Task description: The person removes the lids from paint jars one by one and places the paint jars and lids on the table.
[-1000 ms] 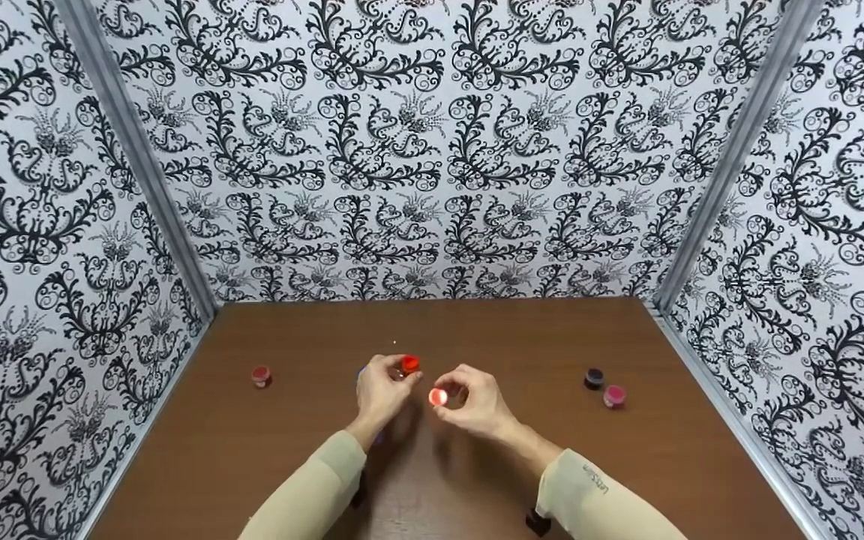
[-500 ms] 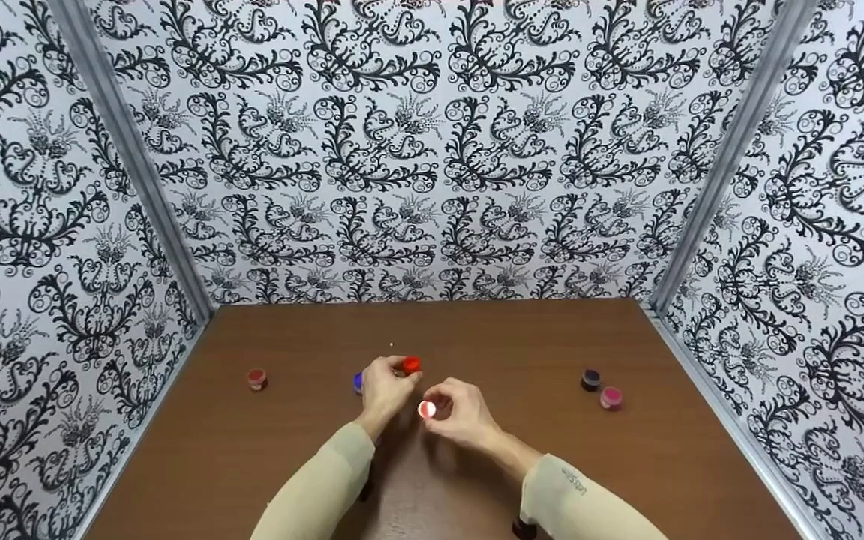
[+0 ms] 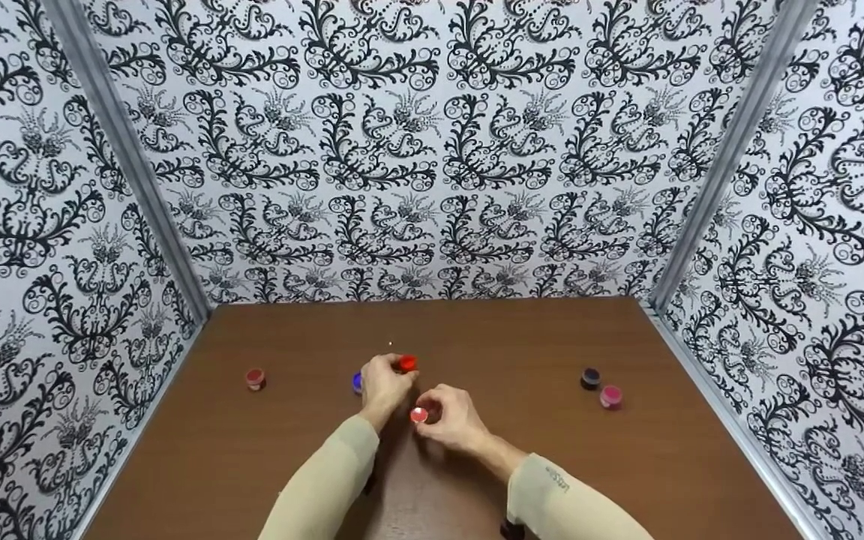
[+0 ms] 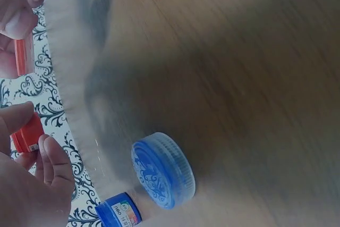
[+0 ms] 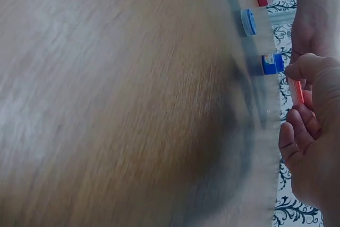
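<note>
My left hand [image 3: 385,384] holds a small red pot [image 3: 407,364] above the table, fingers and thumb around its side; the left wrist view shows a label scrap on this pot [image 4: 29,134]. Just right and nearer me, my right hand [image 3: 451,416] pinches a round lid [image 3: 418,415], red with a clear rim, between thumb and fingers. Lid and pot are apart. In the left wrist view, a blue lid [image 4: 159,171] with an embossed face and clear ridged rim lies on the table, close to a labelled blue pot [image 4: 119,211].
A red pot [image 3: 255,379] stands at the left of the brown table [image 3: 312,330]. On the right a dark pot [image 3: 590,379] and a pink pot [image 3: 611,397] stand side by side. Patterned walls [image 3: 432,225] enclose the table at the back and sides.
My right hand has moved left and a little nearer me with the lid, and the glare on it has shrunk. More blue shows beside my left hand, which keeps its hold on the pot.
</note>
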Motion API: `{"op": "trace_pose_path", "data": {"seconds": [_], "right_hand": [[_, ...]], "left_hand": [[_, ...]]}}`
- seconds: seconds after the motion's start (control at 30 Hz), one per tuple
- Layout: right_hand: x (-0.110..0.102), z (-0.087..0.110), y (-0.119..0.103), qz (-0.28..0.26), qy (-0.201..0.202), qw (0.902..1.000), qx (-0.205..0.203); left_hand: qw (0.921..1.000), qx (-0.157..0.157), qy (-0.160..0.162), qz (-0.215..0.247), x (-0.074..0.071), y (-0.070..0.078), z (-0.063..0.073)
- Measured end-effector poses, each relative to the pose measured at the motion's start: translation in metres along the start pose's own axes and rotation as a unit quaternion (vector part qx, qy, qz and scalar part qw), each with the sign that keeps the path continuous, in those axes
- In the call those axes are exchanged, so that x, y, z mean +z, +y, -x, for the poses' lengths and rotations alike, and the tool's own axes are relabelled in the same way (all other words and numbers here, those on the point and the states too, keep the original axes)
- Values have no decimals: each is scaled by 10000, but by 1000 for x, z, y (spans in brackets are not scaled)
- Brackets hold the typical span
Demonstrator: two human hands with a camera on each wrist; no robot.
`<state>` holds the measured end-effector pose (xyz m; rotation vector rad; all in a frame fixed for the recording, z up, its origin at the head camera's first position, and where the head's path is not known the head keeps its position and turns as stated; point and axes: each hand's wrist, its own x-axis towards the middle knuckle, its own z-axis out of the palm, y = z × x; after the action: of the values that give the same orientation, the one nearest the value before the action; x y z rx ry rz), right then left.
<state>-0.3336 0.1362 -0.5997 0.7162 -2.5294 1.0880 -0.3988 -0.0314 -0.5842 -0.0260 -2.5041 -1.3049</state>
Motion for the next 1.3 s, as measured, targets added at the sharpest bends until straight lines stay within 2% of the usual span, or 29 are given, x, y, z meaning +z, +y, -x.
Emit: {"op": "trace_pose_path", "data": {"seconds": [0.23,0.43,0.77,1.07,1.1,1.23,1.3], "right_hand": [[5,0,5,105,-151,9994,299],[10,1,6,307,-348,9979,443],[14,1,1,260,-697,9949,680],[17,1,0,430,-657,9936,815],[17,1,0,460,-646,9936,805],[18,0,0,574,-613,9929,841],[19,1,0,649,-612,9922,867]], "left_hand": [[9990,-314,-85,-310,7,-4,-4],[9959,-659,-382,-485,13,-6,-10],[9927,-872,-507,-656,20,-11,-17],[9922,-956,-509,-619,23,-14,-17],[9932,-858,-453,-643,28,-21,-20],[9938,-788,-422,-663,27,-24,-20],[9949,-628,-351,-712,28,-26,-20]]}}
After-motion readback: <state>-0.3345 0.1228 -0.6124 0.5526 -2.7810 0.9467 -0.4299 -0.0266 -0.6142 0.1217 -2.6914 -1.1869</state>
